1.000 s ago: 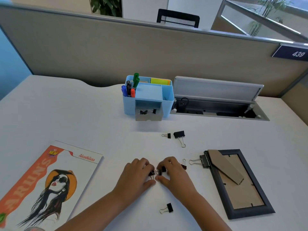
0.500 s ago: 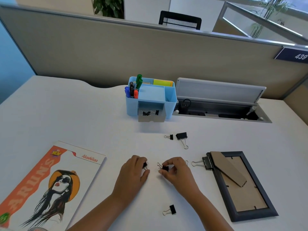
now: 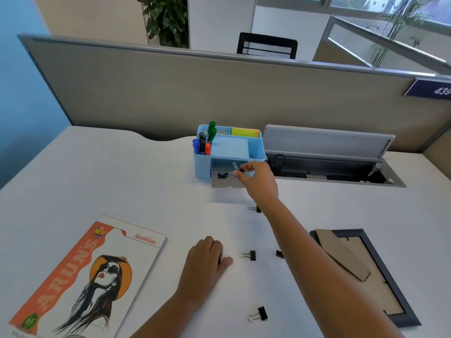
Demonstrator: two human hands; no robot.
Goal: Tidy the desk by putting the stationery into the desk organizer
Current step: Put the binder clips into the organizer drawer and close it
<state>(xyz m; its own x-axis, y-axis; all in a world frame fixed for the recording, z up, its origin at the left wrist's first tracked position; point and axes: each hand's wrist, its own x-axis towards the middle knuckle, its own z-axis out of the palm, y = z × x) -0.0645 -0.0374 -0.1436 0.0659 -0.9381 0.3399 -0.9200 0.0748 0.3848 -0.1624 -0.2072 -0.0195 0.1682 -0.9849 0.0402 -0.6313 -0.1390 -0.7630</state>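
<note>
On the white table [image 3: 122,181], toward its far edge, the right hand [image 3: 258,181] pinches a binder clip [image 3: 238,168] over the blue organizer's [image 3: 202,164] open drawer [image 3: 225,182]. The left hand [image 3: 205,259] grips another near the front edge. Clips look light, stiff; best pinched by the body.

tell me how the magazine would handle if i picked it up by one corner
The magazine looks thin and lies flat on the desk, so it would probably droop, not stay stiff. Its cover looks glossy, so it may slide easily when pushed. It seems light for its area and won't roll.
</note>
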